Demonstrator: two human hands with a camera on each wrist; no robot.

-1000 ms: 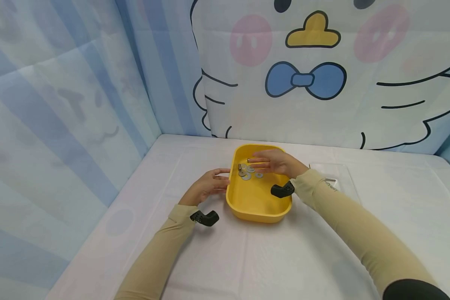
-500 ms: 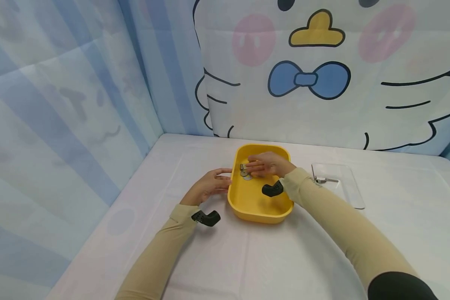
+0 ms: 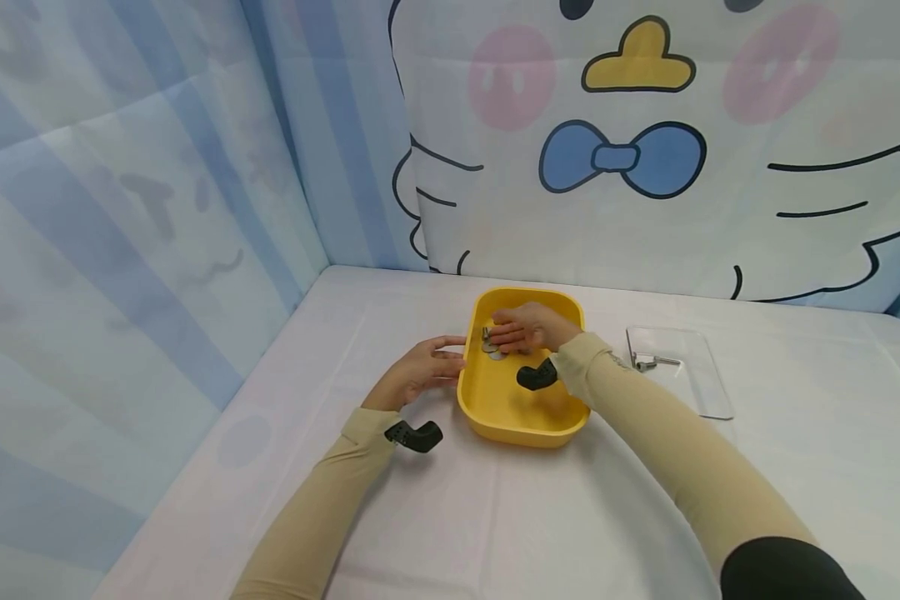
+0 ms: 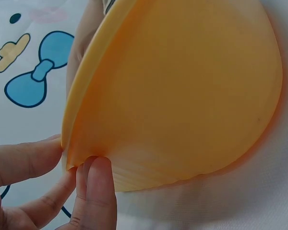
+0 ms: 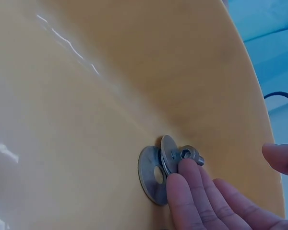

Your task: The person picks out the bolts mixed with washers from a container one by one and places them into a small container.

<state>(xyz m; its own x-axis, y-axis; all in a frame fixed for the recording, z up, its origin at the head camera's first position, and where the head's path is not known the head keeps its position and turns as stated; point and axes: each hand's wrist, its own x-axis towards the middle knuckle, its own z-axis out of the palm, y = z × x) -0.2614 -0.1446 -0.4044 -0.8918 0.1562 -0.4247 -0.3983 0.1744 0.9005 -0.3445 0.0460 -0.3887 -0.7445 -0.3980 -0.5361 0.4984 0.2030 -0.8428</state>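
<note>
Sitting at the middle of a white cloth-covered table (image 3: 495, 533): yellow tray (image 3: 521, 421), taken here as landmark. Lying inside the tray at its far left corner: flat metal washers (image 5: 156, 175), overlapping, with a small bolt (image 5: 191, 154) just beside them against the wall.

Reaching into the tray from the right: right hand (image 3: 525, 327), fingers straight and together, fingertips (image 5: 180, 184) pressing down on the washers, thumb held apart; nothing gripped. Possibly touching the bolt as well, the wrist view being too tight to settle it.

Resting against the tray's left outer wall: left hand (image 3: 420, 371), fingers extended and loose, tips (image 4: 98, 177) touching the wall just below the rim, thumb meeting the rim edge. Hands staying well apart, one on either side of that left wall.

Lying to the right of the tray, near it: clear plastic sheet (image 3: 693, 387), bearing a small metal piece (image 3: 648, 362) too small to identify.

Hanging behind the tray, beyond the table's far edge: backdrop cloth (image 3: 645, 150) printed with a cartoon figure, yellow beak, pink cheeks, blue bow tie (image 3: 621, 158). Standing to the tray's left: blue and white striped curtain (image 3: 120, 208), closing off that side.
</note>
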